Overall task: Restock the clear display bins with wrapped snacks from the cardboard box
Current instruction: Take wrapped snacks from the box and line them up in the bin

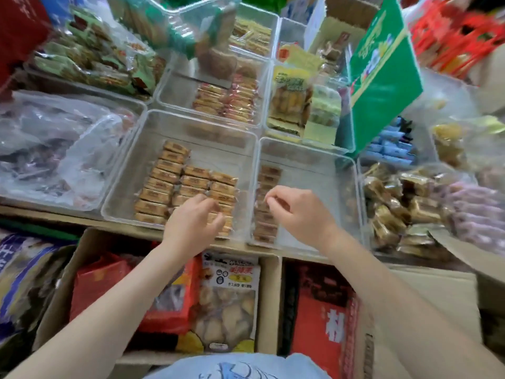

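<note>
A clear bin [153, 165] in the middle holds rows of orange wrapped snacks [169, 181]. My left hand [194, 222] hovers over the near right rows, its fingers loosely curled above the packs; it is blurred and I see nothing gripped. To the right, a second clear bin [314, 187] holds one row of brown wrapped snacks [269, 173] along its left wall. My right hand [297, 212] is over that row with its fingertips bunched and nothing visible between them. Below the shelf edge stands an open cardboard box [61, 283] with a red bag [103, 280] and a cookie bag [226, 302].
A second box with a red package [325, 318] stands at the lower right. More clear bins of snacks fill the back and the right [396, 209]. A tall green carton [382, 69] leans at the back right. A bin with a crumpled plastic bag [54, 149] lies at the left.
</note>
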Demonstrator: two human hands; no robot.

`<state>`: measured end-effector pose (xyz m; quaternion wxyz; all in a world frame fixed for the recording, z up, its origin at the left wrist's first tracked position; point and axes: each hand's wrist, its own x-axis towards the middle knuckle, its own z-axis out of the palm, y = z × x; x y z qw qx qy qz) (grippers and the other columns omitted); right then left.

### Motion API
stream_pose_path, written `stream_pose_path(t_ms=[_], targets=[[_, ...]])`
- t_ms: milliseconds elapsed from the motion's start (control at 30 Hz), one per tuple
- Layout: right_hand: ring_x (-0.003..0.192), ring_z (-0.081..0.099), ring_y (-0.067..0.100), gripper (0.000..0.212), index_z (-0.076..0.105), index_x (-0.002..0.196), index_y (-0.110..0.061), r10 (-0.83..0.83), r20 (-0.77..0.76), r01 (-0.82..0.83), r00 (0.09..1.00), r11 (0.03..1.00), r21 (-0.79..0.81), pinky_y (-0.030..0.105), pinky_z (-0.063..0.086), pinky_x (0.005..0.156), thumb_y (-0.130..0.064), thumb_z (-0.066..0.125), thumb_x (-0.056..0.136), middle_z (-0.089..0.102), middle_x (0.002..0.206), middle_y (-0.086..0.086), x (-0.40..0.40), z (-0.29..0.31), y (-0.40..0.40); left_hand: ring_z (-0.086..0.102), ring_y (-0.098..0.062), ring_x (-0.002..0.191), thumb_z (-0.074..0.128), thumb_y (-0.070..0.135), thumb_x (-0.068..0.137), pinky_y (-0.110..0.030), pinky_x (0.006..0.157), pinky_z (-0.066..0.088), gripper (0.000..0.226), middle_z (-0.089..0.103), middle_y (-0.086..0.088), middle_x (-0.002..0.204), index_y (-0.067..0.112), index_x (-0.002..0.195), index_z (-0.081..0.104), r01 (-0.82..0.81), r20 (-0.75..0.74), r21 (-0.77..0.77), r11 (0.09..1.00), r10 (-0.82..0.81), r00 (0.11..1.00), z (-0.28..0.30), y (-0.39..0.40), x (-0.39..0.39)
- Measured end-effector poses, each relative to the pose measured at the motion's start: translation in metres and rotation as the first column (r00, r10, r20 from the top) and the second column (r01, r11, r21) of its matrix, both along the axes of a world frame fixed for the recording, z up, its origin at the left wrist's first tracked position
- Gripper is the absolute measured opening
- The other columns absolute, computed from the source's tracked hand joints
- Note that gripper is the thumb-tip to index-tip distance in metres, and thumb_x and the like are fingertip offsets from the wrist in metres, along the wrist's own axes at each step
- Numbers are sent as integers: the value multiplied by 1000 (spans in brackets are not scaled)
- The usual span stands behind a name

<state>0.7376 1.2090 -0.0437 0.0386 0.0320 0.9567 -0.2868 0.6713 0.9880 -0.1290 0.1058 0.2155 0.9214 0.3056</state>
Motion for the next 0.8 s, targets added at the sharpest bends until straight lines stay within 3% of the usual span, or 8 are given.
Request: stream_pose_path(t_ms=[133, 300, 367, 467, 567, 667, 733, 800], targets=[[64, 49, 6, 22, 70, 92, -13, -168, -134, 177, 977, 983, 59, 31, 41, 62, -24, 52, 95, 64, 70, -7, 93, 49, 68, 60, -14, 96, 57, 40, 96, -28, 75, 44, 25, 61, 8, 108, 23, 109, 70, 276, 14, 147, 950, -281, 960, 43, 68, 93], [65, 60, 13, 21, 71, 94, -12, -427, -201, 440, 882, 898, 21, 34, 49, 66, -19, 53, 99, 68, 74, 1, 227, 93, 154, 55, -12, 117, 40, 56, 87, -29, 93, 46, 53, 55, 9, 129, 27, 125, 63, 591, 55, 206, 779, -613, 788, 72, 154, 216], [66, 62, 13, 22, 72, 94, -13, -535, -176, 542, 827, 840, -7, 33, 51, 68, -19, 52, 100, 68, 74, -1, 276, 94, 184, 45, -10, 127, 40, 56, 87, -26, 98, 41, 56, 45, 10, 142, 30, 134, 55, 646, 34, 242, 724, -671, 740, 77, 184, 260], [70, 62, 11, 22, 70, 91, -19, -627, -21, 627, 779, 779, 14, 37, 54, 73, -23, 51, 100, 67, 76, -9, 335, 70, 224, 25, -9, 145, 42, 53, 92, -28, 112, 25, 55, 28, 13, 160, 34, 143, 45, 699, -41, 253, 669, -714, 699, 79, 223, 312], [89, 64, 21, 23, 69, 99, -18, -527, 233, 499, 817, 849, 174, 37, 52, 78, -27, 48, 102, 69, 92, -2, 377, 33, 250, 11, -8, 154, 43, 52, 95, -30, 119, 9, 52, 29, 10, 162, 28, 141, 53, 713, -130, 211, 669, -704, 698, 73, 254, 346], [101, 63, 31, 26, 65, 105, -13, -419, 448, 297, 789, 900, 320, 37, 50, 76, -31, 47, 101, 68, 108, 11, 398, -14, 267, 9, -3, 153, 45, 49, 96, -16, 117, -7, 43, 43, 11, 154, 28, 130, 62, 641, -125, 213, 737, -630, 767, 68, 270, 361], [100, 62, 32, 28, 65, 114, -13, -371, 560, 206, 741, 919, 335, 31, 45, 73, -32, 49, 101, 65, 110, 12, 403, -44, 275, 10, 1, 151, 44, 45, 95, -14, 115, -6, 39, 49, 14, 147, 30, 124, 66, 584, -82, 257, 770, -585, 807, 68, 274, 363], [91, 58, 27, 29, 62, 122, -12, -324, 670, 106, 668, 932, 345, 29, 43, 72, -28, 49, 102, 63, 111, 7, 403, -69, 278, 11, 1, 150, 43, 42, 93, -27, 119, 2, 39, 49, 16, 145, 30, 121, 68, 563, -60, 265, 783, -570, 820, 67, 275, 365]])
